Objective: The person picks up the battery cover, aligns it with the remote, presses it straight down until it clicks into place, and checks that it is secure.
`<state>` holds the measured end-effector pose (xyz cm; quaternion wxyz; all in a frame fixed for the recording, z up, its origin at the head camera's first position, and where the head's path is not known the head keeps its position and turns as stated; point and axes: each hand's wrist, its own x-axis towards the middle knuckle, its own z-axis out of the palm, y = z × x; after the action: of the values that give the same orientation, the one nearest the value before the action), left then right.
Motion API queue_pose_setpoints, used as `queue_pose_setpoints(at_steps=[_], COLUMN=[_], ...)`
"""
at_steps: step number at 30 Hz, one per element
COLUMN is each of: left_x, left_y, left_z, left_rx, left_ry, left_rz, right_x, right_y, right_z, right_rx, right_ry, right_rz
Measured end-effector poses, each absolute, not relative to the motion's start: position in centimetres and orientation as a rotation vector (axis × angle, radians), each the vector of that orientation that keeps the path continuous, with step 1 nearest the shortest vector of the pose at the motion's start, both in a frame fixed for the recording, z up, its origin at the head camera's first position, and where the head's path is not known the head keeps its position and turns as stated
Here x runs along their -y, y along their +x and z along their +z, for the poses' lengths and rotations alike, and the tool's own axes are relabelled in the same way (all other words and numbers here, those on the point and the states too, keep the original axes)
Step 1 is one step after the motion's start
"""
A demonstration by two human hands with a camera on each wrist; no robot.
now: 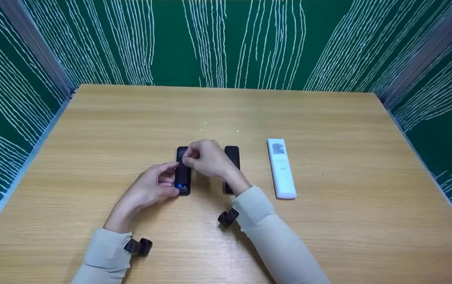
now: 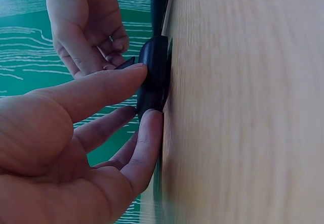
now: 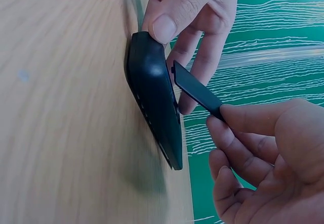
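Note:
A black remote control (image 1: 182, 191) lies on the table, its back up, with a small blue spot near its near end. My left hand (image 1: 151, 185) grips it from the left, thumb at the near end and fingers along the side. Between thumb and fingertips, my right hand (image 1: 210, 159) pinches a thin black battery cover (image 3: 197, 90). In the right wrist view the cover is tilted, one end raised away from the remote control (image 3: 152, 87) by the right fingers, the other close to its back. The inside of the remote's back is mostly hidden there.
Partly beneath my right wrist lies a second black remote-like object (image 1: 231, 152). Farther right rests a white remote (image 1: 282, 169) with a grey printed patch. Several tiny white bits (image 1: 237, 131) lie beyond the hands on the wooden table (image 1: 348, 177). Green, white-streaked walls (image 1: 170, 43) border it.

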<state>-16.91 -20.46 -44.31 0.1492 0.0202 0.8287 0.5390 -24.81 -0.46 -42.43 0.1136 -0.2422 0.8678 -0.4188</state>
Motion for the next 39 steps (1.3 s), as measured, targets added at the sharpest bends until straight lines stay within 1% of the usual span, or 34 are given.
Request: queue_pose_setpoints(at_steps=[15, 39], left_x=[20.52, 20.47], left_y=[-16.81, -16.91], left_z=[-44.42, -44.42], left_rx=[-2.343, -2.370], left_ry=[0.036, 0.034], left_rz=[1.591, 1.562], right_x=[0.60, 0.54], right_y=[-24.68, -24.66], right_z=[-42.62, -42.71], right_rx=[-2.563, -2.571], right_ry=[-0.746, -0.722], right_rz=[-1.207, -1.177])
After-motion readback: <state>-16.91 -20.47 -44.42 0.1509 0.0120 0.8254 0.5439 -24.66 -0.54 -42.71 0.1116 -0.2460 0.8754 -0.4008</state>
